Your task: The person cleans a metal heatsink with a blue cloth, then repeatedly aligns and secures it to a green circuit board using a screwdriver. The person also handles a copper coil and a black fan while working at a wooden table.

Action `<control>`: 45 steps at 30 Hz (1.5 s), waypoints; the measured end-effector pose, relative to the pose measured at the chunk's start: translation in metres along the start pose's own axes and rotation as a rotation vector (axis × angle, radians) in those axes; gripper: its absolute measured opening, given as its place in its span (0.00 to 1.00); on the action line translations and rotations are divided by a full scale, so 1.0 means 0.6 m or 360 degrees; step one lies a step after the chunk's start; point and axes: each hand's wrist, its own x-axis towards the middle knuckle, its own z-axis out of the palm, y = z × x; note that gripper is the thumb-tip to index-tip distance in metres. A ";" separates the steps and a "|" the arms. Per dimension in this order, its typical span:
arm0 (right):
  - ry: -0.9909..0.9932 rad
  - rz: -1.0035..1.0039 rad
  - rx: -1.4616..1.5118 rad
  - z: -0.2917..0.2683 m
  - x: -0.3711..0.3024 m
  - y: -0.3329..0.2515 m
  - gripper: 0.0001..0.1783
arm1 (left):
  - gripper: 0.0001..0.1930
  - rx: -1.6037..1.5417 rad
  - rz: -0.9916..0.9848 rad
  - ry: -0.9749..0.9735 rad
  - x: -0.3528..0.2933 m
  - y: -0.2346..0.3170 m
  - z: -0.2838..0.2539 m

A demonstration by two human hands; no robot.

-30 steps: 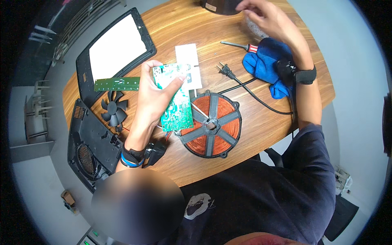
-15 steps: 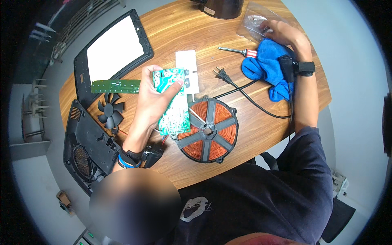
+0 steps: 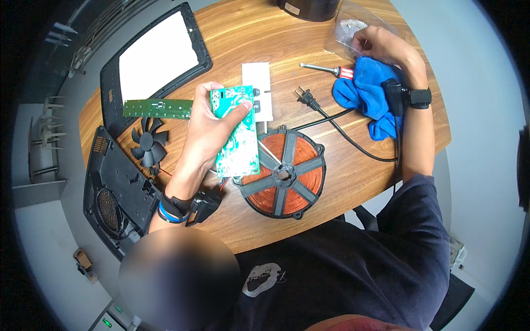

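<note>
Left hand (image 3: 207, 129) grips green circuit board (image 3: 237, 132) by its edges, above copper coil (image 3: 281, 174); right hand (image 3: 381, 47) pinches clear plastic bag (image 3: 345, 30); board prob. light, stiff, fragile — hold by edges only.

A single head-worn fisheye view looks steeply down from close above the round wooden worktop (image 3: 342, 182), the person's torso at 6 o'clock.

The left hand (image 3: 207, 129) is up in the middle, fingers curled tight and thumb pressing on top. The right hand (image 3: 381, 47) reaches far away, arm stretched, fingers bent.
</note>
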 end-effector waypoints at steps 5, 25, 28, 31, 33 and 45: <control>0.0022 -0.0028 0.0043 0.004 0.001 0.017 0.10 | 0.26 0.0005 -0.0071 0.0017 -0.003 0.006 0.003; 0.0184 -0.0053 -0.0065 0.019 0.048 0.059 0.17 | 0.26 -0.0065 -0.0010 0.0044 0.006 -0.020 -0.004; 0.0126 -0.0016 -0.0063 0.017 0.050 0.056 0.08 | 0.27 -0.0136 -0.0063 0.0047 0.001 -0.011 -0.002; 0.0121 -0.0009 -0.0126 0.015 0.047 0.049 0.07 | 0.29 -0.0124 -0.0073 0.0045 0.001 -0.013 -0.005; 0.0170 -0.0061 -0.0108 0.016 0.043 0.042 0.07 | 0.29 -0.0109 -0.0073 0.0053 0.002 -0.014 -0.006; 0.0209 0.0002 -0.0065 0.008 0.036 0.042 0.14 | 0.28 0.0107 0.0226 -0.0002 -0.004 0.003 -0.012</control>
